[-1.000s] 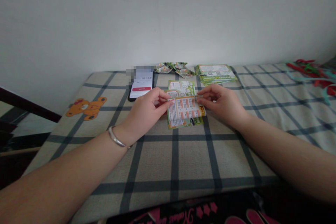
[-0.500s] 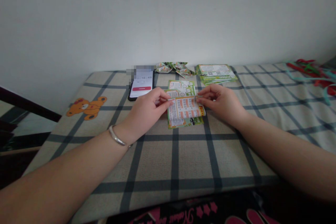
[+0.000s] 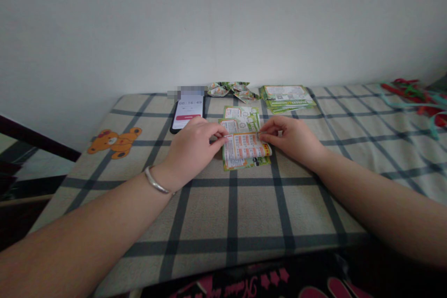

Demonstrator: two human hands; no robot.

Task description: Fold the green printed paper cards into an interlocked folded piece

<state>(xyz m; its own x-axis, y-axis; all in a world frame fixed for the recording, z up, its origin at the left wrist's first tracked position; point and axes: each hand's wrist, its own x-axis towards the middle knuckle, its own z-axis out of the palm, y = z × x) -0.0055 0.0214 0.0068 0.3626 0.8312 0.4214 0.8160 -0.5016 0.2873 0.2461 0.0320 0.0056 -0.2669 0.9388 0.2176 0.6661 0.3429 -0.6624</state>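
Note:
A printed paper leaflet (image 3: 247,145), folded over on itself, is held between my hands above the table. Its upper side carries orange and white blocks of small print. My left hand (image 3: 197,142) pinches its far left corner between thumb and forefinger. At the far right corner, my right hand (image 3: 288,137) grips the leaflet in the same way. Beneath it lies green and white printed paper (image 3: 240,115), showing beyond the far edge and below the near edge. Whether this is part of the same sheet or another one, I cannot tell.
Behind my left hand lies a phone (image 3: 188,111) with a running timer. Several folded green paper pieces (image 3: 232,91) lie by the wall, left of a stack of green leaflets (image 3: 288,98). Red and turquoise strips (image 3: 415,100) lie far right on the checked tablecloth (image 3: 209,223).
Both hands have shifted slightly nearer to me, drawing the folded far edge of the leaflet down with them. The pinches hold, and the things around have stayed put.

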